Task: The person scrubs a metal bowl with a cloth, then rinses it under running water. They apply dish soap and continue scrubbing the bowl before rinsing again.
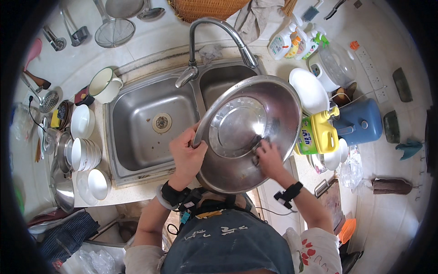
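A large stainless steel basin [236, 171] is tilted up in front of me, its inside facing the camera. It overlaps the front of the double-bowl sink [137, 154]. My left hand [187, 150] grips the basin's rim at its left side, fingers curled behind the metal. Inside the basin, my right hand [268, 156] presses a dark scouring pad [256, 145] against the lower right wall. The pad is largely covered by the fingers, so its exact shape cannot be told. Greyish smears mark the metal beside it.
A chrome faucet [219, 25] arches over the sink. On the right stand a yellow detergent bottle [323, 133], a white bowl [308, 90] and a blue kettle [359, 120]. Stacked bowls [82, 154] and an enamel pot [102, 85] line the left counter. Spray bottles [284, 41] stand behind.
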Demonstrator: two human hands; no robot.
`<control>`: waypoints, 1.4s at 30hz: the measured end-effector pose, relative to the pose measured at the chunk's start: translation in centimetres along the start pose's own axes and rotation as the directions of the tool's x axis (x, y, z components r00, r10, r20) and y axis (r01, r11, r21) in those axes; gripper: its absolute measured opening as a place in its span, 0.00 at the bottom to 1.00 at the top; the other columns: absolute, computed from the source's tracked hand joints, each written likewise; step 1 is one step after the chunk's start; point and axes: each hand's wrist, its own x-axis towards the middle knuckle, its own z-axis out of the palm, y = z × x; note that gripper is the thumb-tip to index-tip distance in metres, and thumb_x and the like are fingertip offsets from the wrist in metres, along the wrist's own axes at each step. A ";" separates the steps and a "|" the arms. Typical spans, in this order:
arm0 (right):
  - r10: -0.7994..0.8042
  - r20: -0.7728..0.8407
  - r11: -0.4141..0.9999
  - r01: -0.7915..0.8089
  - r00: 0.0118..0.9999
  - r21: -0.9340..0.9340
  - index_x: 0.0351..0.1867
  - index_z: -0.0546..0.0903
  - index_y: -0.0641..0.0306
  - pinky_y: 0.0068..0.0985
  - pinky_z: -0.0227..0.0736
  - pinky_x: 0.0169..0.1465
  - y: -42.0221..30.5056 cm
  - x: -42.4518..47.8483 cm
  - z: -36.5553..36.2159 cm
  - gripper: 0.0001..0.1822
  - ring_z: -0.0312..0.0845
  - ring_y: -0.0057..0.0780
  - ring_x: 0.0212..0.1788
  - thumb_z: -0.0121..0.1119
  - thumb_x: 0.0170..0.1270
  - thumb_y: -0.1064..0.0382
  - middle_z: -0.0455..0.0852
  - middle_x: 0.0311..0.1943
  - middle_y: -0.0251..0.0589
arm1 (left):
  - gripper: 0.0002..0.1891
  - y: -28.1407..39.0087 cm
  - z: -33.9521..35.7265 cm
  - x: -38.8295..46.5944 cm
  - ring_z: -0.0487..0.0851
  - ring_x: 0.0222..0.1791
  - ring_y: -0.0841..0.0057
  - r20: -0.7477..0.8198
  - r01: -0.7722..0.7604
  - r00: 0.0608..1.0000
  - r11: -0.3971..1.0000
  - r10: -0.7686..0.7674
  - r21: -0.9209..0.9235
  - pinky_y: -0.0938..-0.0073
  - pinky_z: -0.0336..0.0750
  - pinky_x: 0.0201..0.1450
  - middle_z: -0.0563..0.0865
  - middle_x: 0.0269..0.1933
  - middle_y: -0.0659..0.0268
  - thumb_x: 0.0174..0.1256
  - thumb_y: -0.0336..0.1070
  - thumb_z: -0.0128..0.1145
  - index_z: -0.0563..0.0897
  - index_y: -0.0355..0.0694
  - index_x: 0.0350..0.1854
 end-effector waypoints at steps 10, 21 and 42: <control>0.073 -0.281 0.928 0.038 0.957 0.370 0.42 0.75 0.64 0.42 0.70 0.52 -2.0 2.0 -0.1 0.19 0.67 0.57 0.47 0.63 0.44 0.73 0.70 0.49 0.51 | 0.08 0.1 0.3 0.2 0.65 0.24 0.88 0.031 -0.021 0.999 0.999 0.020 0.033 0.80 0.63 0.24 0.88 0.46 0.54 0.46 0.20 0.56 0.68 0.30 0.22; -0.117 -0.255 0.905 0.209 0.960 0.370 0.38 0.74 0.61 0.40 0.70 0.45 -0.4 2.6 0.5 0.18 0.71 0.52 0.43 0.55 0.42 0.79 0.72 0.41 0.48 | 0.08 0.0 0.0 -0.2 0.67 0.26 0.94 0.062 -0.005 0.998 0.998 0.002 0.060 0.90 0.61 0.29 0.84 0.36 0.72 0.53 0.18 0.57 0.81 0.25 0.36; -0.169 0.091 0.842 0.096 0.982 0.530 0.58 0.74 0.57 0.40 0.67 0.58 -1.5 -4.8 0.8 0.38 0.65 0.55 0.52 0.59 0.37 0.80 0.71 0.57 0.51 | 0.06 1.8 1.4 0.6 0.69 0.21 0.82 0.053 -0.143 0.989 0.986 0.139 0.091 0.80 0.66 0.24 0.88 0.48 0.56 0.44 0.19 0.54 0.70 0.31 0.22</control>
